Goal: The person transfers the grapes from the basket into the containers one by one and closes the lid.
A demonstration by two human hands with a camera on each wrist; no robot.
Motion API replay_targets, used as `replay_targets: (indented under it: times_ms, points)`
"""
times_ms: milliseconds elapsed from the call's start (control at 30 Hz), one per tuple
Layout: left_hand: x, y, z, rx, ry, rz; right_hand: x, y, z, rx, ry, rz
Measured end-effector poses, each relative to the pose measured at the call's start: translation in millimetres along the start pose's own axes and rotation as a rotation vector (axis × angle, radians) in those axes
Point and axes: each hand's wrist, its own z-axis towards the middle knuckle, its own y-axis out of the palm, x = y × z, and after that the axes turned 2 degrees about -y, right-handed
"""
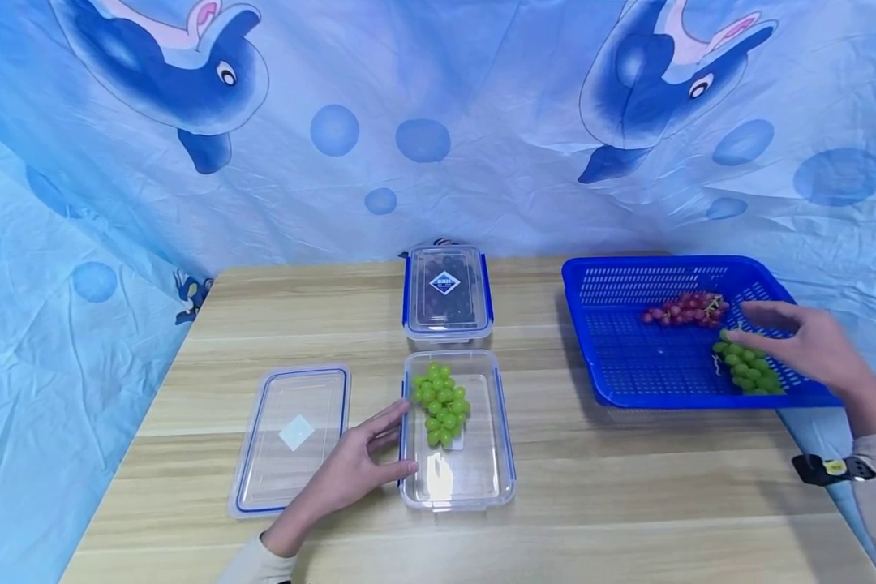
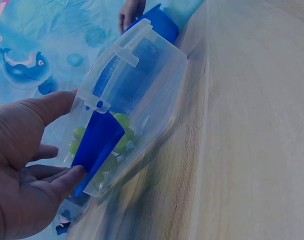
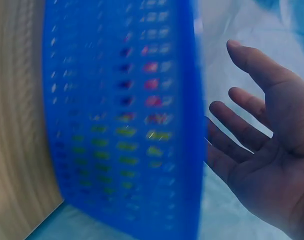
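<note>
Two bunches of green grapes are in view: one bunch [image 1: 441,405] lies in the far left part of a clear plastic box [image 1: 482,474], and the other [image 1: 755,373] sits at the near right of a single blue perforated basket [image 1: 642,369]. One bunch of red grapes [image 1: 682,310] lies in the same basket, on its far side.

The left hand [image 1: 354,466] touches the left side of the open box, its thumb and fingers apart. The right hand [image 1: 821,349] is over the basket's right side, just by the second green bunch, its fingers spread and gripping nothing; whether it touches the grapes I cannot tell.

There are two boxes in all: the second [image 1: 447,312], lidded and with dark contents, stands just beyond the open one. One loose clear lid [image 1: 292,483] lies to the left on the wooden table [image 1: 591,503]. One black watch [image 1: 832,469] is on the right wrist. Behind hangs a blue curtain [image 1: 496,199] printed with two large dolphins.
</note>
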Motion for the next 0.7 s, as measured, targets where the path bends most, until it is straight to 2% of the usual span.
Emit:
replay_targets:
  times_ms: [467, 700]
  points:
    - [-1.8, -0.6, 0.2, -0.003, 0.032, 0.011, 38, 2.8, 6, -0.056, 0.062, -0.130]
    - [0.7, -0.3, -1.1, -0.002, 0.001, 0.007, 44, 1.8, 6, -0.067, 0.117, -0.153]
